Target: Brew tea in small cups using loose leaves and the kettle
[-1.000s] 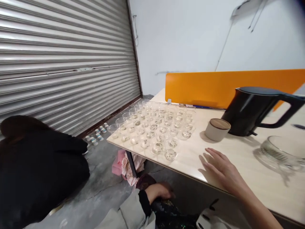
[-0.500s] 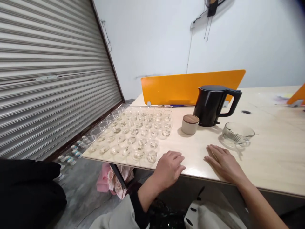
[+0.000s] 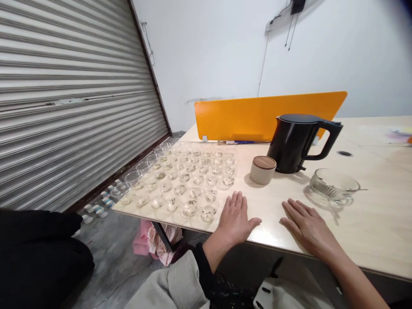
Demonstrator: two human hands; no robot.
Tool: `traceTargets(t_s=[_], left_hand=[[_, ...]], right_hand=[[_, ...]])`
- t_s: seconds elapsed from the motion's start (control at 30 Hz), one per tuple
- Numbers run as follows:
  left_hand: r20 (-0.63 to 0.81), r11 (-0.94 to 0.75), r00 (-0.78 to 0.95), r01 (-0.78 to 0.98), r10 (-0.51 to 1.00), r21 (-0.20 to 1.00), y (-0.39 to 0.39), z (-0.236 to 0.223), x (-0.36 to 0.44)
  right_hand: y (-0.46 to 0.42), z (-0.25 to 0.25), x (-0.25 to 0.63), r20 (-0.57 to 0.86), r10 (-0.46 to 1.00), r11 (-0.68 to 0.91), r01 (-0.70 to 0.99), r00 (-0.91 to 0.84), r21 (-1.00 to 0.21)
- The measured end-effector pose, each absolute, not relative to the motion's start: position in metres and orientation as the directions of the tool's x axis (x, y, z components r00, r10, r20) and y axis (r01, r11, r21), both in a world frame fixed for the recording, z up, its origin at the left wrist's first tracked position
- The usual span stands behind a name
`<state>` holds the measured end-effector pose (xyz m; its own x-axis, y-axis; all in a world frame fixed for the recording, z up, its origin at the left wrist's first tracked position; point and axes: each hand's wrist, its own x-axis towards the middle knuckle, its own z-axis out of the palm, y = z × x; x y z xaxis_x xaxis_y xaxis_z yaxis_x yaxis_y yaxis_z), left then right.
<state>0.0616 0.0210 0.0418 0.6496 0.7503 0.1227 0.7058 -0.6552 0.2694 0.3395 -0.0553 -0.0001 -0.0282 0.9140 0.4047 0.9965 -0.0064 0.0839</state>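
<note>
My left hand [image 3: 234, 221] lies flat on the pale wooden table [image 3: 270, 206] near its front edge, thumb spread, holding nothing. Just left of it stand rows of small clear cups [image 3: 208, 213], with dark bits in many of them. My right hand [image 3: 310, 227] rests palm down on the tabletop, fingers stretched out and holding nothing. Beyond that hand, to the right, is a clear glass bowl or cup [image 3: 334, 186] with a ribbed side. A light round canister [image 3: 262, 174] with a wooden lid stands behind the gap between my hands. Beside it is a black electric kettle [image 3: 292, 143].
An orange divider panel [image 3: 257, 118] stands across the table behind the kettle. Small white-capped bottles [image 3: 96, 209] are on the floor at left, near a roller shutter [image 3: 74, 103]. Someone's dark clothing [image 3: 38, 257] shows at lower left. Pink material [image 3: 144, 238] lies under the table.
My left hand has gone from loosely curled to flat, with its fingers extended and thumb out. My right hand stays flat on the table. The view has shifted slightly left.
</note>
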Motion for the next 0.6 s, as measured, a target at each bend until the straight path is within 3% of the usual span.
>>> traceTargets(t_s=[0.6], left_hand=[[0.097,-0.637,0.632,0.742,0.768,0.208,0.0191,0.0413,0.0625]], right_hand=[[-0.0585,-0.0035,0.3398,0.382,0.924,-0.021,0.997,-0.007,0.070]])
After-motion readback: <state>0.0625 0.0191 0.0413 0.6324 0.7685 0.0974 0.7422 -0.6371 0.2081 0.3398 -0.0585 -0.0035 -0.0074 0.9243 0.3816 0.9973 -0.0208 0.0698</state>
